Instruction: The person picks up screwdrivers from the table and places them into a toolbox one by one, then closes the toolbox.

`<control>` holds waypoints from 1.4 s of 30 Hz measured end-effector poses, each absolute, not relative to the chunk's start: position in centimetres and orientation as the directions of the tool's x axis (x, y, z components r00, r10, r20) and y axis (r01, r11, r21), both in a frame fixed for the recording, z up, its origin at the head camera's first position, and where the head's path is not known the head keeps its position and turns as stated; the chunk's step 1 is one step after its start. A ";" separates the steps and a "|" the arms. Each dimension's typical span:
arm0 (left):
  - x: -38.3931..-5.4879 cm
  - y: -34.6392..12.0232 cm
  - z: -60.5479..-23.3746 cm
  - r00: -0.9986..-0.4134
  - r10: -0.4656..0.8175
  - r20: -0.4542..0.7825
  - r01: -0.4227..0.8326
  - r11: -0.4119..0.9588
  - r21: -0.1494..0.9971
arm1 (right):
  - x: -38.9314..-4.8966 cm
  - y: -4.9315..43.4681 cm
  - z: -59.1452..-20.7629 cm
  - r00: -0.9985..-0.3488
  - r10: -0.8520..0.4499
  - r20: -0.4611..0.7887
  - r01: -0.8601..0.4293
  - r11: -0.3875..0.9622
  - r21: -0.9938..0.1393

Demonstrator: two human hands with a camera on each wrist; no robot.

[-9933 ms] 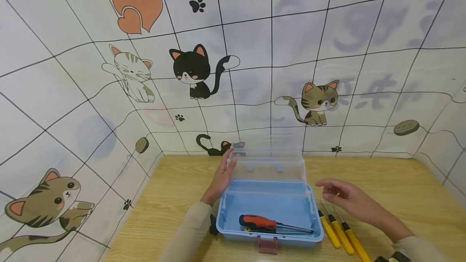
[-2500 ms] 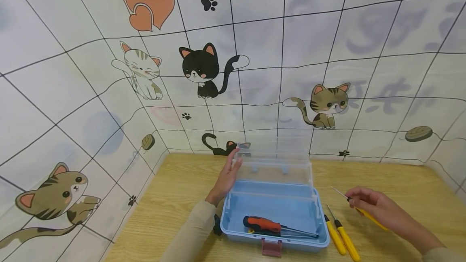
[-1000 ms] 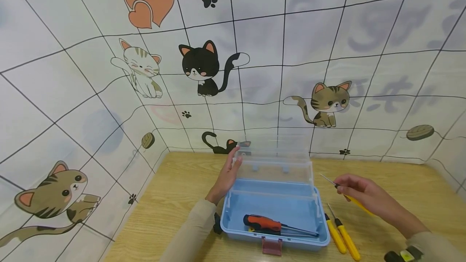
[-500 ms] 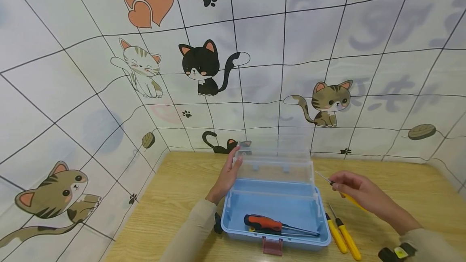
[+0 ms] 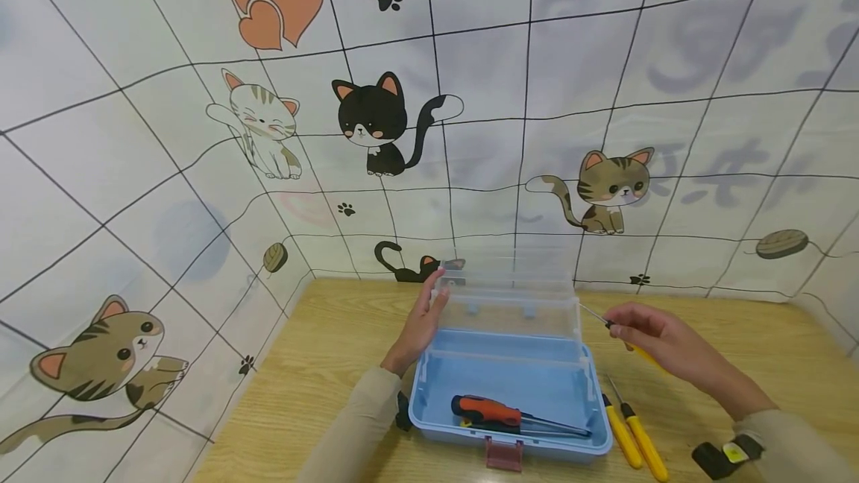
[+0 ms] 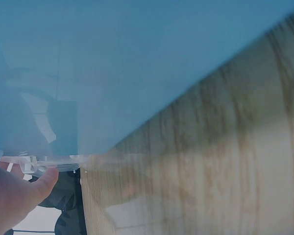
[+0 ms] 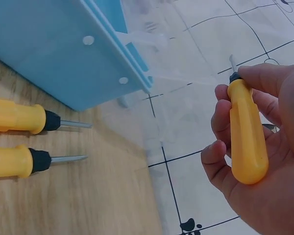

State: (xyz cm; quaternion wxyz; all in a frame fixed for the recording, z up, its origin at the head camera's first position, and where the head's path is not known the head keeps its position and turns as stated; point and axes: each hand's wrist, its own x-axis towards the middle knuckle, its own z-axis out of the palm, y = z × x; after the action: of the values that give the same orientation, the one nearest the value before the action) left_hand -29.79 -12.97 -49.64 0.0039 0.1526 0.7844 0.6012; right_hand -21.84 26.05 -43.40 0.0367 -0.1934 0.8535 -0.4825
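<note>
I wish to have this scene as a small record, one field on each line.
Left hand: grips the left edge of the raised clear lid
Right hand: holds a yellow-handled screwdriver, right of the lid
Box: light blue, open, red-brown latch in front
Inside: orange-and-black screwdriver; another tool beside it, partly hidden
Table: wood-grain; two more yellow-handled screwdrivers right of the box
Wall: white, black grid, cartoon cats

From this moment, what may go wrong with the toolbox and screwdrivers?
The open clear lid may swing down if the left hand loosens its hold. The screwdriver in the right hand points toward the lid's edge and might scratch it. Two loose yellow screwdrivers beside the toolbox could get knocked.
</note>
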 end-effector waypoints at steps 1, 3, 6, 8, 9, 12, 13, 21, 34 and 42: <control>-29.8 -13.0 -49.6 -0.954 0.241 0.180 0.236 0.231 0.944 | -22.0 26.0 -43.3 -0.918 -0.374 0.132 -0.305 0.452 -0.838; -29.8 -13.0 -49.6 -0.954 0.241 0.177 0.234 0.234 0.944 | -22.2 25.9 -43.1 -0.908 -0.391 0.149 -0.328 0.445 -0.833; -29.7 -13.0 -49.5 -0.955 0.242 0.174 0.231 0.231 0.945 | -22.6 25.7 -42.8 -0.899 -0.406 0.161 -0.346 0.437 -0.830; -29.7 -13.0 -49.4 -0.957 0.238 0.165 0.222 0.238 0.946 | -22.8 25.5 -42.6 -0.901 -0.403 0.163 -0.349 0.445 -0.825; -29.6 -13.0 -49.4 -0.959 0.236 0.160 0.217 0.242 0.946 | -22.8 25.4 -42.4 -0.901 -0.402 0.162 -0.348 0.450 -0.823; -29.6 -12.9 -49.4 -0.962 0.228 0.148 0.206 0.256 0.944 | -23.1 25.0 -42.0 -0.902 -0.401 0.160 -0.350 0.460 -0.816; -29.6 -12.9 -49.3 -0.963 0.227 0.146 0.204 0.260 0.944 | -23.1 24.9 -41.9 -0.901 -0.403 0.160 -0.351 0.462 -0.814; -29.6 -13.0 -49.4 -0.963 0.228 0.142 0.203 0.271 0.941 | -23.8 24.0 -41.1 -0.883 -0.440 0.162 -0.377 0.460 -0.804; -29.6 -12.9 -49.4 -0.966 0.223 0.130 0.190 0.272 0.943 | -25.6 22.4 -39.7 -0.839 -0.518 0.169 -0.440 0.461 -0.771; -29.3 -13.0 -48.7 -0.963 0.244 0.111 0.177 0.268 0.947 | -27.0 22.2 -39.5 -0.833 -0.536 0.139 -0.438 0.482 -0.759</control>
State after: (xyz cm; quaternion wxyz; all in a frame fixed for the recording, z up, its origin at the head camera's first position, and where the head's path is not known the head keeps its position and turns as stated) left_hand -29.35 -13.05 -48.70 0.0285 0.1324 0.7957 0.5903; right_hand -27.02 22.18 -39.54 0.0584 -0.2834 0.8590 -0.4224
